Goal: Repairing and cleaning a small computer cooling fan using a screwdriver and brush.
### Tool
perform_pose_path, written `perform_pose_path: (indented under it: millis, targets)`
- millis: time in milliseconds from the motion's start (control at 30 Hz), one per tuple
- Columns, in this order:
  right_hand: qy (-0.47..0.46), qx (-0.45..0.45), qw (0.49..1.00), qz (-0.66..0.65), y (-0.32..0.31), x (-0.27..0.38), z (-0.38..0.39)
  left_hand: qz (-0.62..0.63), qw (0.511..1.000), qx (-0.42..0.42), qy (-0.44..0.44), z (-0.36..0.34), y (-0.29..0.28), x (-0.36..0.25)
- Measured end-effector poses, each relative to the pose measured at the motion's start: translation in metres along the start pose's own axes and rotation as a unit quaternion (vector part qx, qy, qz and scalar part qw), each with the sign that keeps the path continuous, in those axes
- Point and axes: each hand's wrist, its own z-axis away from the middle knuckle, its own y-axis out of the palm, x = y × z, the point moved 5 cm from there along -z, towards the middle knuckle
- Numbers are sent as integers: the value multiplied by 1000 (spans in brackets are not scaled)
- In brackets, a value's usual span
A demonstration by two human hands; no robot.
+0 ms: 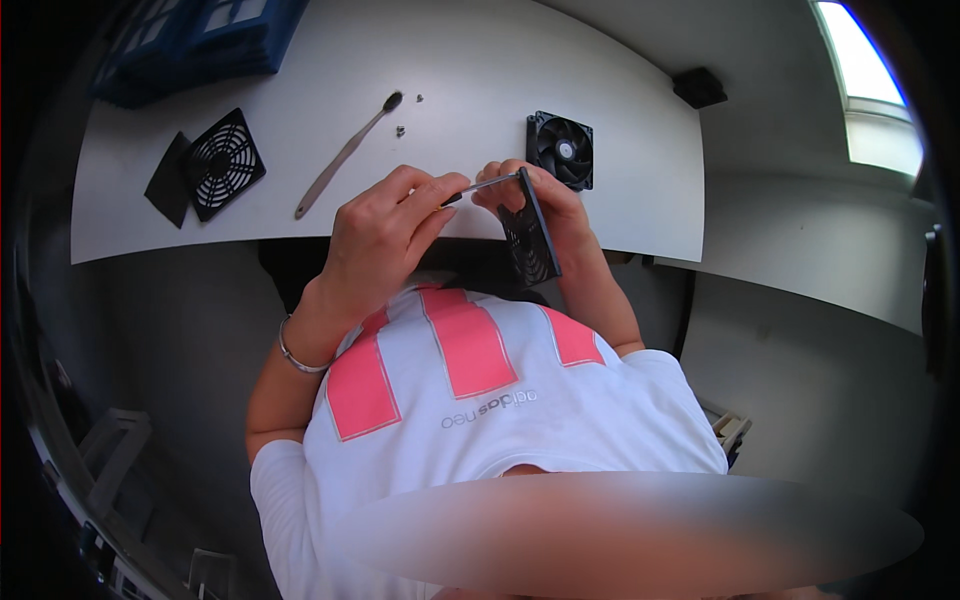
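Note:
My left hand (385, 228), with a bracelet on its wrist, grips a small screwdriver (488, 183). The screwdriver's thin metal shaft points right, and its tip meets or nearly meets the upper corner of a black square fan grille (532, 240). My right hand (555, 200) holds that grille tilted on edge, fingers around its upper end, over the table's front edge. Just beyond the right hand lies a black cooling fan (562, 148). A few tiny screws (400, 132) rest on the table ahead of my hands. How the tip sits in the corner is too small to tell.
The white table (460, 60) holds a long-handled brush (345, 160) left of the screws. Farther left lie another black fan grille (224, 165) and a dark flat sheet (170, 182). Blue bins (235, 40) stand at the far left; a dark object (699, 88) sits at the right edge.

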Motion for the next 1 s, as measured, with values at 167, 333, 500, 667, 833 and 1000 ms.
perform_pose_path:
  millis: [167,333,500,667,833,1000]
  targets:
    - [25,17,1000,9,-5,-2,-2,-31,999,4,12,-4,-5,2]
    - [29,21,999,32,-4,2,-4,-8,1000,-13,-8,-2,-7,10]
    - [39,17,998,37,-7,3,-6,3,1000,5,-9,-3,-6,19]
    - [41,2,999,33,-5,3,-7,28,997,32,-65,-5,-6,22]
    - [39,-1,999,23,-6,2,-10,196,971,21,-132,-3,0,32]
    - [67,-12,997,21,-6,2,-11,256,942,99,-195,0,8,40]
